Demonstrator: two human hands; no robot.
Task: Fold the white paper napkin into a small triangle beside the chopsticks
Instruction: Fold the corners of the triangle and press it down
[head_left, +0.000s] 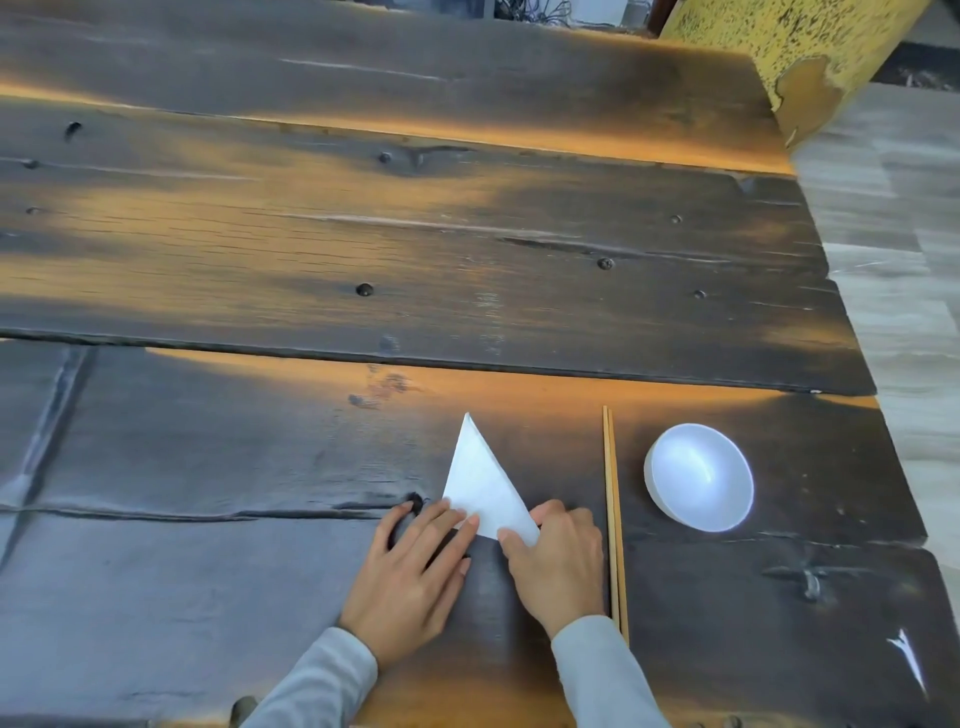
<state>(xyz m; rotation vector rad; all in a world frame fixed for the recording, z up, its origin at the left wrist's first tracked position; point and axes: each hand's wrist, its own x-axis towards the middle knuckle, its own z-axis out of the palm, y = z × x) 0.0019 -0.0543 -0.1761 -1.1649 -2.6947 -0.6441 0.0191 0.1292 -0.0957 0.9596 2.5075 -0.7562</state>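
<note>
At the near edge of the table (467, 249) both hands rest on the napkin (480, 480); the left hand (415, 566) lies flat with its fingers spread, the fingertips pressing the napkin's lower left corner down against the wood, gripping nothing; the right hand (558, 561) is half curled, thumb and forefinger pinching the lower right corner of the napkin; both wrists come out of grey sleeves (322, 680); the napkin is white, already a triangle, lying flat with its long point aimed away from the person and its short side under the fingers; just to its right, close to the right hand's knuckles but apart from the paper, the chopsticks (614, 519) lie side by side as a pair, running straight away from the person; farther right again, a little apart from them, sits a white bowl (698, 478), tipped slightly so its hollow faces up and toward the viewer; the table is dark, worn planks with orange patches and knots; beyond its far right corner stands a yellow, flaking post (789, 47).
</note>
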